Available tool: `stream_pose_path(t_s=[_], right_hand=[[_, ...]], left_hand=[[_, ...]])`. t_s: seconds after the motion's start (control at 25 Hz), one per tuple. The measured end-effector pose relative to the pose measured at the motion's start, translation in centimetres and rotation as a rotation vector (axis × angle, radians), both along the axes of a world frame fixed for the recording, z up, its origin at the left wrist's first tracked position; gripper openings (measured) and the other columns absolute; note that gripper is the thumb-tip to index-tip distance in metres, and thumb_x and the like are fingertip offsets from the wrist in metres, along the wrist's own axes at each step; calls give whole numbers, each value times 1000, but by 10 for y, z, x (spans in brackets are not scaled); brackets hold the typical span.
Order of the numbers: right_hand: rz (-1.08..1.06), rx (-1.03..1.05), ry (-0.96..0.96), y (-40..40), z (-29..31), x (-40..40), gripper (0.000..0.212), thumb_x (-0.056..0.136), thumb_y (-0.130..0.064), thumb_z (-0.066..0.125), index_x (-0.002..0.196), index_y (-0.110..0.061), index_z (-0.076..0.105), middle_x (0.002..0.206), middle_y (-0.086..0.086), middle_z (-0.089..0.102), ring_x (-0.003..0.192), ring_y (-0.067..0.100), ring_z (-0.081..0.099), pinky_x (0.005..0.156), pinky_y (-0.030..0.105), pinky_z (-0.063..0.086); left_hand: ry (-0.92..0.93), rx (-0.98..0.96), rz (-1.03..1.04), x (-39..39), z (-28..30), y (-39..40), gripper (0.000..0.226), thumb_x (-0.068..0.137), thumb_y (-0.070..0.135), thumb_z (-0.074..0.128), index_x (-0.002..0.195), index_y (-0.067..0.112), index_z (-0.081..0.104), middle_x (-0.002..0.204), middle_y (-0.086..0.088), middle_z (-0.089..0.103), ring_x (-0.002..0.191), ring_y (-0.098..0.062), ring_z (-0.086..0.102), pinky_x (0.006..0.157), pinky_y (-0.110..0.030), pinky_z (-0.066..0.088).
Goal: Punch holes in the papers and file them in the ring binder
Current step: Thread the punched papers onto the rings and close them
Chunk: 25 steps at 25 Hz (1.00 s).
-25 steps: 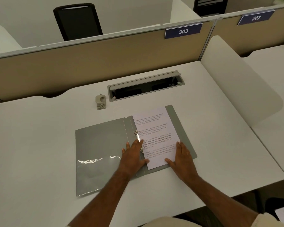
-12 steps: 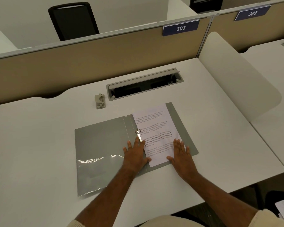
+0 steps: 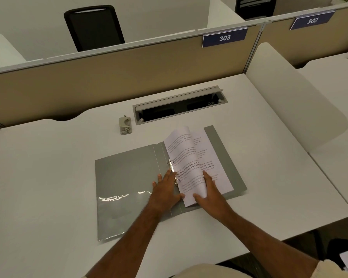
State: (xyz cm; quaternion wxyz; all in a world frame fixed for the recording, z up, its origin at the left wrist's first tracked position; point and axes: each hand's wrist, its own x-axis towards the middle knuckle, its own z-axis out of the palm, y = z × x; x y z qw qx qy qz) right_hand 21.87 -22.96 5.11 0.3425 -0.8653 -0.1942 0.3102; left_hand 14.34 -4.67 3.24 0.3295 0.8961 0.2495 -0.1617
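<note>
Grey ring binder (image 3: 129, 177) lies open flat on a white desk (image 3: 48, 177). Printed papers (image 3: 217, 169) sit on its metal rings (image 3: 170, 163), and the top sheet (image 3: 183, 149) curls upward. Left hand (image 3: 165, 191) rests flat on the spine, fingers straight. Right hand (image 3: 211, 191) is straight-fingered against the curl.

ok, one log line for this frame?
stage: filing | ring binder: open flat | papers: on rings, top sheet curled up | left hand: flat by rings | right hand: against top sheet | hole punch: idle behind binder

Grey ring binder (image 3: 129, 177), white black-printed papers (image 3: 191, 157), beige hole punch (image 3: 125, 125)
</note>
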Motion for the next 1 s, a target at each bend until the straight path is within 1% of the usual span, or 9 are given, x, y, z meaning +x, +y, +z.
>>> stream_pose_path(t_s=[0.12,0.2,0.32,0.52,0.64,0.72,0.8,0.92,1.0], right_hand=[[27,21,26,11,9,-3,90,92,-38,67,154,-35,2,158,-4,20,138,17,38,98,34,52],[60,28,21,17,13,-7,89,93,-41,66,155,-35,2,160,-3,19,140,19,36,100,33,51],[108,59,11,26,21,-16,86,96,-39,62,157,-30,1,164,-2,12,147,23,29,108,37,45],[229,39,-79,39,25,-31,78,102,-35,51,158,-26,-3,167,-1,-4,153,21,12,121,36,21],[265,-1,-122,46,27,-38,74,104,-35,46,158,-25,-4,167,-1,-7,154,22,8,122,35,17],[289,-11,-108,52,26,-41,75,104,-39,45,157,-30,-7,167,-3,-10,155,26,6,122,42,18],[340,-37,-103,56,21,-44,80,103,-41,48,156,-32,-12,168,-3,-10,155,28,5,123,46,12],[473,-67,-145,59,16,-49,95,96,-54,53,156,-27,-15,168,0,-7,155,23,-4,122,40,-6],[529,-74,-190,55,14,-51,105,89,-68,51,157,-25,-16,167,-4,-10,151,13,-14,119,35,-14]], left_hand=[[-81,-149,78,-6,5,10,81,91,43,72,156,34,24,168,2,26,156,-36,15,126,-60,12],[-148,-213,122,-11,8,16,70,95,32,68,154,31,30,164,2,32,153,-28,29,126,-51,23],[-197,-242,235,-20,15,23,58,102,20,59,154,25,34,163,1,36,150,-21,35,121,-38,32],[-267,-381,489,-36,27,32,44,109,30,44,153,27,37,159,4,43,146,-18,41,119,-43,38],[-311,-432,612,-43,33,36,45,110,37,40,154,24,40,156,4,45,145,-17,41,120,-36,33],[-305,-466,676,-48,33,39,53,108,49,38,155,26,39,158,5,42,146,-17,40,123,-40,31],[-312,-544,751,-52,31,43,61,101,63,38,153,30,41,158,6,43,146,-18,41,124,-44,30],[-366,-683,874,-55,36,46,48,106,53,39,149,33,41,154,6,47,140,-19,49,121,-41,34],[-374,-652,878,-56,40,48,56,107,53,35,157,27,33,160,4,39,144,-20,44,121,-40,32]])
